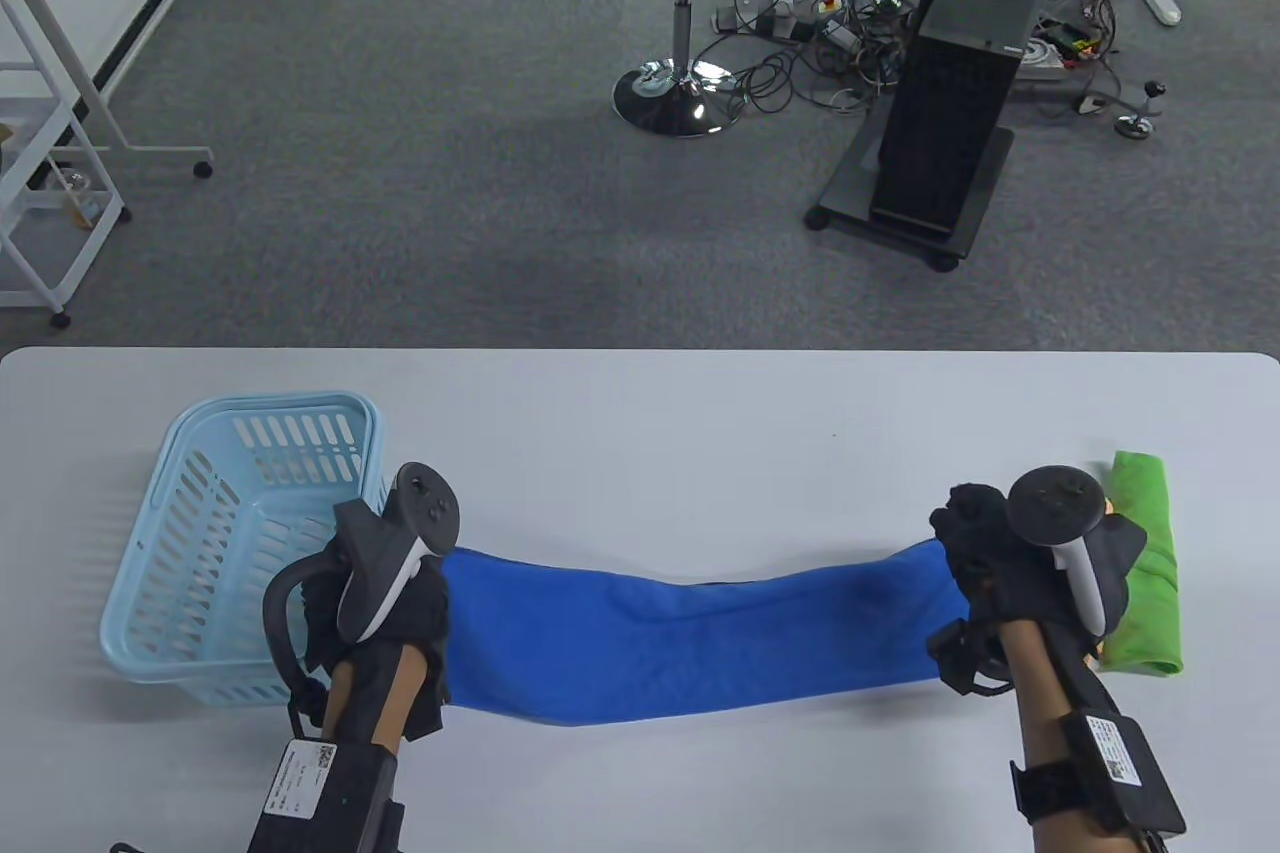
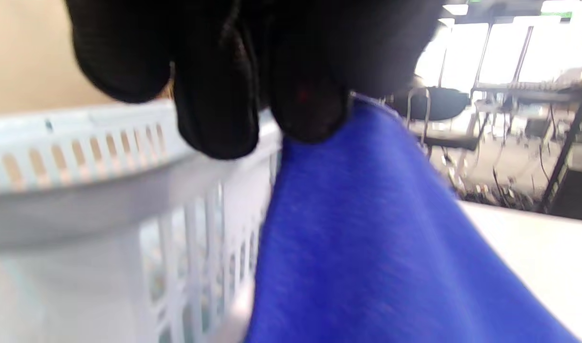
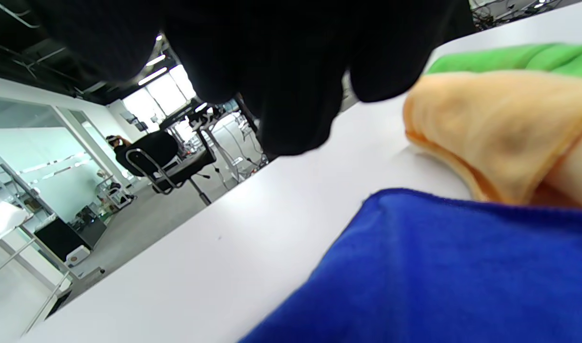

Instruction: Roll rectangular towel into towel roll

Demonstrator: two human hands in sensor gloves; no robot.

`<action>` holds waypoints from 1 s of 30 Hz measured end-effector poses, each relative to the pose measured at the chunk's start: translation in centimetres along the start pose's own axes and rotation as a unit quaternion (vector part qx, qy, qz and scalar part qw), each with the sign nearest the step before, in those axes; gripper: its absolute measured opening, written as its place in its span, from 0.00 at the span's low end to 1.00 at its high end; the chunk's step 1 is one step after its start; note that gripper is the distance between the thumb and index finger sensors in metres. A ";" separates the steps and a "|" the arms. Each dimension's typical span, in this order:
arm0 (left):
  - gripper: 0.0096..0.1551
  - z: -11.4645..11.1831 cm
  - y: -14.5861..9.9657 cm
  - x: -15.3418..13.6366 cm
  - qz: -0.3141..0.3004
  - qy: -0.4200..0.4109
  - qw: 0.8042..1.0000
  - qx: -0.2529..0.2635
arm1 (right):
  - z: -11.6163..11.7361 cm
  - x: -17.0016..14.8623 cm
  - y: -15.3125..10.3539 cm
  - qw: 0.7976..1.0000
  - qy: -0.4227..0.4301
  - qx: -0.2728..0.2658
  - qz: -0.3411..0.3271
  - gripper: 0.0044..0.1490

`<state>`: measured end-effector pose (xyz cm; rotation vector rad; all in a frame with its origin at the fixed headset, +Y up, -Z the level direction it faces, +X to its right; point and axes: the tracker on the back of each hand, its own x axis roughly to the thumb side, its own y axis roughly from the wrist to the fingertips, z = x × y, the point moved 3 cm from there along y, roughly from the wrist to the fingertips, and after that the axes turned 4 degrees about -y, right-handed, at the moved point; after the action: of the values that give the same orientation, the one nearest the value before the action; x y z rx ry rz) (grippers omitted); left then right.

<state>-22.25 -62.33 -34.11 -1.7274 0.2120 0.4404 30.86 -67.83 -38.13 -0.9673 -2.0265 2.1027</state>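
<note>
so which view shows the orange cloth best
The right wrist view: the folded orange cloth fills its right side, lying on the white table between the blue rectangular towel and a green cloth. The table view shows only slivers behind the right hand. The left wrist view shows none.

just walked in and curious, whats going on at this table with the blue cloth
A person in sensor gloves holds a blue towel stretched between both hands over the white table. The left hand grips one short end beside a light blue basket, and the right hand grips the other end near a folded green towel and an orange cloth. The blue towel sags in the middle and is not rolled yet, so the rolling has not started.
</note>
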 end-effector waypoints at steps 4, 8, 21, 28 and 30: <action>0.30 -0.8 0.2 -0.1 0.006 0.013 1.000 -0.003 | 1.9 0.9 -0.2 1.000 -0.019 0.017 -0.012 0.40; 0.36 -0.1 -0.2 0.0 0.011 0.024 0.999 0.018 | 3.6 2.2 -0.4 0.999 -0.032 0.034 -0.027 0.39; 0.23 -12.3 -5.9 13.7 -0.270 -0.057 0.958 -0.078 | 12.8 10.0 -1.8 0.973 -0.125 0.117 -0.156 0.34; 0.44 -19.0 -6.2 17.2 -0.299 0.092 0.941 -0.126 | 18.9 12.2 -2.7 0.934 -0.233 0.206 -0.179 0.46; 0.37 -20.0 -6.1 17.4 -0.301 0.128 0.938 -0.111 | 19.9 12.1 -2.8 0.920 -0.291 0.203 -0.169 0.42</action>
<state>-0.68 -78.79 -32.63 -1.9615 -0.1933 -0.2226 10.70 -79.39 -41.49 0.0860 -1.6445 2.6333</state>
